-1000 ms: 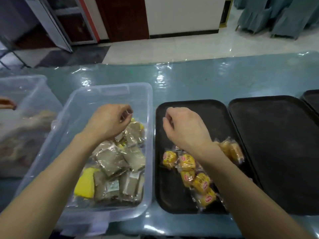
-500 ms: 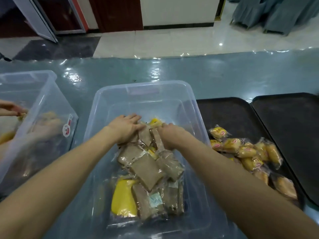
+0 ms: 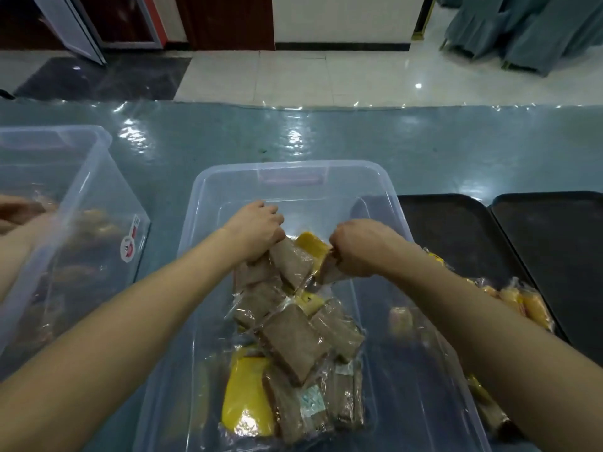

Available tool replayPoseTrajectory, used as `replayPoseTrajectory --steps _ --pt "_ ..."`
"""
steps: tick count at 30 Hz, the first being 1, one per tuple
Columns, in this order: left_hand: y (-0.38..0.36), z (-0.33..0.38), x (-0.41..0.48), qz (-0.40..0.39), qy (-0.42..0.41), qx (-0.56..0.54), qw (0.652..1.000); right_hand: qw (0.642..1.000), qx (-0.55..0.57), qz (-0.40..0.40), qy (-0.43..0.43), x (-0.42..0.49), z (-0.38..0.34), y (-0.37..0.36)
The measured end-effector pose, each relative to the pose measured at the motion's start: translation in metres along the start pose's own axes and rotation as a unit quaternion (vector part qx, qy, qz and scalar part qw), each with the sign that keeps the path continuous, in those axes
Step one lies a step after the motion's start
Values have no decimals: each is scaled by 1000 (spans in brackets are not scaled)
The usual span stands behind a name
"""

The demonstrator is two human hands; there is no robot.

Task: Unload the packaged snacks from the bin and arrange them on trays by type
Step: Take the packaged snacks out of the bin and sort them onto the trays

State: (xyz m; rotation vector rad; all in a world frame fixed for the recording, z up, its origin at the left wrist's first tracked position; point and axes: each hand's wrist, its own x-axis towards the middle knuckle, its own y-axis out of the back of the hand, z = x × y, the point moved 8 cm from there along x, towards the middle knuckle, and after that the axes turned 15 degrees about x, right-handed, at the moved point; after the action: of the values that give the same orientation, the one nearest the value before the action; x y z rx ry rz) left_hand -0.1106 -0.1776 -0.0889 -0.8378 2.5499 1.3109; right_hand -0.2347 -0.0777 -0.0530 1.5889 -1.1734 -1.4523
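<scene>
A clear plastic bin (image 3: 293, 172) stands in front of me with several brown wrapped cakes (image 3: 293, 344) and yellow wrapped cakes (image 3: 248, 402) inside. My left hand (image 3: 256, 228) grips the top of brown packets (image 3: 290, 262) and holds them up above the pile. My right hand (image 3: 362, 247) grips another packet (image 3: 329, 272), pale brown, next to a yellow one (image 3: 315, 246). On the black tray (image 3: 456, 230) to the right lie several small yellow wrapped snacks (image 3: 528, 303), partly hidden by my right forearm.
A second black tray (image 3: 554, 243) sits further right. A second clear bin (image 3: 81, 177) with snacks stands at the left, and another person's hand (image 3: 19, 212) reaches into it. The table (image 3: 326, 135) is covered in glossy teal plastic; tiled floor lies beyond.
Both hands went from above the bin and tray down into the bin, closed on packets there, and now lift them off the pile. The view has shifted left to centre the bin.
</scene>
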Motion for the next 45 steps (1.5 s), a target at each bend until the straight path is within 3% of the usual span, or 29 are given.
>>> replayPoseTrajectory --steps 3,6,10,14,18,24,29,33,38,45 --pt "-16 -23 0 -54 80 -177 980 996 80 31 -10 -18 10 8" --pt "-25 -38 3 -45 150 -294 943 990 108 86 -25 -25 14 11" --pt "-19 -28 12 -7 136 -367 920 987 107 118 -21 -21 14 14" --pt "-20 9 22 -34 71 -319 945 988 117 97 -27 -20 15 10" --pt "-22 19 23 -79 64 -310 945 987 125 93 -23 -21 13 12" --pt "-20 32 31 -70 14 -236 969 981 167 96 -12 -25 10 16" --pt "-25 46 36 -110 -23 -214 970 979 177 105 0 -27 9 19" --pt "-16 35 34 -103 14 -237 966 978 178 107 2 -25 10 18" --pt "7 -8 6 -37 110 -255 960 971 201 131 16 -21 15 18" --pt "3 -39 -75 -27 266 -323 908 964 225 140 21 -20 17 19"
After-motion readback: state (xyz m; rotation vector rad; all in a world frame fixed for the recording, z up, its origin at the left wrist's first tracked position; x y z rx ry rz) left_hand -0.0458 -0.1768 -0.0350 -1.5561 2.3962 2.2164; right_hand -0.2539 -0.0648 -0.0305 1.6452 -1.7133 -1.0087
